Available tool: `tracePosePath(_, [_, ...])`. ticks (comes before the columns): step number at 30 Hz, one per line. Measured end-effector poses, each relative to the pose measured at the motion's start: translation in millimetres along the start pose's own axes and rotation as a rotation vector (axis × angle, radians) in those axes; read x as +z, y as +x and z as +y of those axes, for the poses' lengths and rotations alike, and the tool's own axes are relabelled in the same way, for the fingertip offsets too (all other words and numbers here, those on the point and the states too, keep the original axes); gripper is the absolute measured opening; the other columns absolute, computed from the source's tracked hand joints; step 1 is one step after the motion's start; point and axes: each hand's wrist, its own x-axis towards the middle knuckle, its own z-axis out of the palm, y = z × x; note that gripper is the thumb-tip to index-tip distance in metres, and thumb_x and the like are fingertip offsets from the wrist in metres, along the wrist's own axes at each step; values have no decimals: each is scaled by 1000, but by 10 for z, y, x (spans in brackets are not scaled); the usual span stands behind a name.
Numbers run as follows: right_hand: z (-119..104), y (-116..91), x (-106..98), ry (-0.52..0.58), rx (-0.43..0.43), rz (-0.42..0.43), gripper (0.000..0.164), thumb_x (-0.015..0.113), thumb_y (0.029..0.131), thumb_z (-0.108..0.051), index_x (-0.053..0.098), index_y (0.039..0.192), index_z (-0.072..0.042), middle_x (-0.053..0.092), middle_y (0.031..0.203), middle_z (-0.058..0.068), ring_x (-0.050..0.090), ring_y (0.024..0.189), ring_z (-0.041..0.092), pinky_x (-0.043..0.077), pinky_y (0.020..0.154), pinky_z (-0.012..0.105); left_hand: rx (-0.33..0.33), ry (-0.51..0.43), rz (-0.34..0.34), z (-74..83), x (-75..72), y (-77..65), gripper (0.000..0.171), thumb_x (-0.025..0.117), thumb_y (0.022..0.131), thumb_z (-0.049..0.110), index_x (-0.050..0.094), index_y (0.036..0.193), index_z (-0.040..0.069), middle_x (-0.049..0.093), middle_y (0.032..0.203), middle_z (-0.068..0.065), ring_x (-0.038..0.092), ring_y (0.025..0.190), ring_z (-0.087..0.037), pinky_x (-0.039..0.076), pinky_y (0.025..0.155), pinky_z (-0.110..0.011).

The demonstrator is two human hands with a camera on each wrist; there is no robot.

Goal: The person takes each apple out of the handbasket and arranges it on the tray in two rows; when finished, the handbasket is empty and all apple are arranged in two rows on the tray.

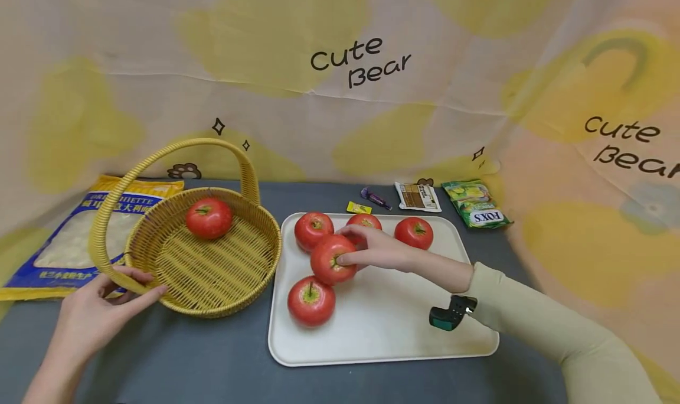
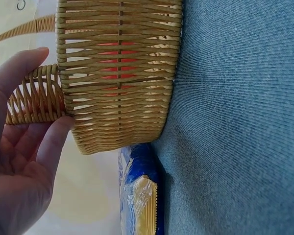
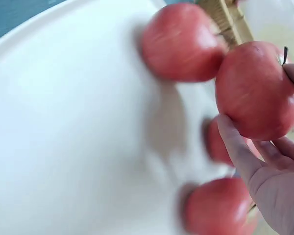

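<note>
My right hand (image 1: 374,249) holds a red apple (image 1: 325,262) with a thumb near its stem, above the white tray (image 1: 404,327). In the right wrist view, a shadow lies on the tray under this held apple (image 3: 255,93). Several other red apples, including one in front (image 1: 310,302) and one at the right (image 1: 414,233), rest on the tray. My left hand (image 1: 98,309) grips the base of the handle of a yellow woven basket (image 1: 218,274). Inside the basket sits one apple (image 1: 209,218). The left wrist view shows fingers and thumb (image 2: 56,142) around the handle at the rim.
A blue and yellow pasta bag (image 1: 69,244) lies behind and left of the basket. Beyond the tray are a small yellow packet (image 1: 359,208), a purple wrapped candy (image 1: 376,198), a brown and white packet (image 1: 418,196) and a green FOX'S bag (image 1: 474,204). A printed cloth hangs behind.
</note>
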Motion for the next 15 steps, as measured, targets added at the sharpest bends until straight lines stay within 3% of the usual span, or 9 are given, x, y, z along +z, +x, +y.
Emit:
tracePosePath(7, [401, -241, -63, 15, 93, -4, 54, 73, 86, -31, 53, 132, -11, 54, 126, 6, 55, 110, 25, 57, 77, 36, -27, 28, -2, -19, -7, 2, 38, 85, 74, 41, 69, 98, 17, 56, 82, 36, 50, 74, 23, 44, 59, -5])
tracePosePath(15, [715, -402, -4, -9, 92, -39, 48, 72, 87, -31, 56, 127, -9, 59, 116, 5, 53, 107, 24, 55, 79, 34, -18, 85, -16, -11, 1, 13, 39, 84, 74, 45, 69, 97, 18, 54, 83, 38, 48, 72, 23, 43, 57, -6])
